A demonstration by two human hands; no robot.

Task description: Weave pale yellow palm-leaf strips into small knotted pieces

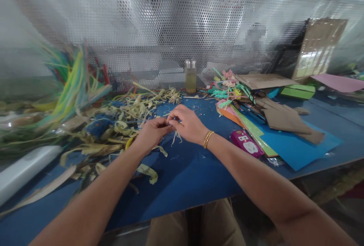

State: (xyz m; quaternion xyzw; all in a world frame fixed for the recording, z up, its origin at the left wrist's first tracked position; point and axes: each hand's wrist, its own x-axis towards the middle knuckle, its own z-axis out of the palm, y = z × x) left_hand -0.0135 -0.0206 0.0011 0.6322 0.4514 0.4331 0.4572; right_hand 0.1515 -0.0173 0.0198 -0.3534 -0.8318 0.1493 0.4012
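Note:
Above the blue tabletop (182,177), my left hand (152,134) and my right hand (187,123) meet with thumbs and fingertips pinched together. Thin pale strips of dried leaf (176,137) hang down from between them. The fingers cover the upper end of these strips, so how they are joined cannot be seen. A gold bracelet (208,139) circles my right wrist. Close by on the left lies a loose heap of curled, pale green leaf strips (125,124), and one curl (149,172) rests near my left forearm.
Blurred coloured strips (69,86) and a white box-like object (28,166) are at left. A bottle of yellowish liquid (190,77) stands before the perforated metal screen (159,22). At right lie a purple case (247,143), blue paper (295,149), brown cardboard (287,115) and colourful paper flowers (227,83).

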